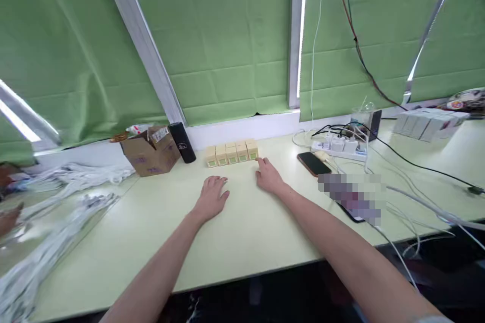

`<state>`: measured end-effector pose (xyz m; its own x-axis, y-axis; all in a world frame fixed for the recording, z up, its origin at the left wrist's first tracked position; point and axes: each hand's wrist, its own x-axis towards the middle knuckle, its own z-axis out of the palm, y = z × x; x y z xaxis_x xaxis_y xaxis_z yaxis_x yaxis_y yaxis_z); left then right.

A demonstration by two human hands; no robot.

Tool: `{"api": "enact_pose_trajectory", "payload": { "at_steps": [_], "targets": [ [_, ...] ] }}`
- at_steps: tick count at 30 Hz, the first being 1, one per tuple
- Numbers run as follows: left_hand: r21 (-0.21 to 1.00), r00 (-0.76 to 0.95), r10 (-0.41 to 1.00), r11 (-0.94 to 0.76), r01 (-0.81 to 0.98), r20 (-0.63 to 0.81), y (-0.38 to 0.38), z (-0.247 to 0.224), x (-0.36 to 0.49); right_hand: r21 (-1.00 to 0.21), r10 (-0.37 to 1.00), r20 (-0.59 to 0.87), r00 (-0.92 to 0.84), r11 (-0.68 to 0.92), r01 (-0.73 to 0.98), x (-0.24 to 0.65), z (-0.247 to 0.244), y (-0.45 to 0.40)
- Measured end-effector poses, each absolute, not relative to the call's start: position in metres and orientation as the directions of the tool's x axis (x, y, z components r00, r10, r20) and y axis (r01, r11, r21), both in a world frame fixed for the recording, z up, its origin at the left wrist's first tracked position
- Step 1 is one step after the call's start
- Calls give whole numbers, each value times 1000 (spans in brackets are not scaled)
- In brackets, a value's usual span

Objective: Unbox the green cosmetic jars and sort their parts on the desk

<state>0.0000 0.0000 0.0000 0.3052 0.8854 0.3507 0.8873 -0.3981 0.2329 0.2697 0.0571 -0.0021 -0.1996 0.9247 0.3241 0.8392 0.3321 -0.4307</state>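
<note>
Several small tan cardboard boxes (232, 153) stand side by side in a row towards the back of the pale table (235, 242), each with a green-and-white label on its front. My left hand (211, 197) rests palm down on the tabletop, in front of the row's left half, fingers stretched out and holding nothing. At the row's right end, my right hand (268, 176) has its index finger reaching to the lower corner of the last box; whether it touches is unclear. Its other fingers are partly bent, with nothing visible in them.
An opened brown carton (151, 154) and a black cylinder (182, 142) stand back left. Bundled white cables (81, 212) lie left, near another person's hand (9, 219). On the right are a phone (313, 164), a power strip (339, 149), loose cords and white boxes (428, 123).
</note>
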Motion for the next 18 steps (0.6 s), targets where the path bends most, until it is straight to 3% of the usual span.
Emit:
{"api": "enact_pose_trajectory", "payload": {
  "at_steps": [6,18],
  "targets": [
    [298,254,906,-359,885,339,1,0,-6,-460,954,286,-93,222,860,260,11,74],
    [303,268,906,-370,878,329,-1,3,-2,-421,999,39,-14,29,906,253,39,103]
  ]
}}
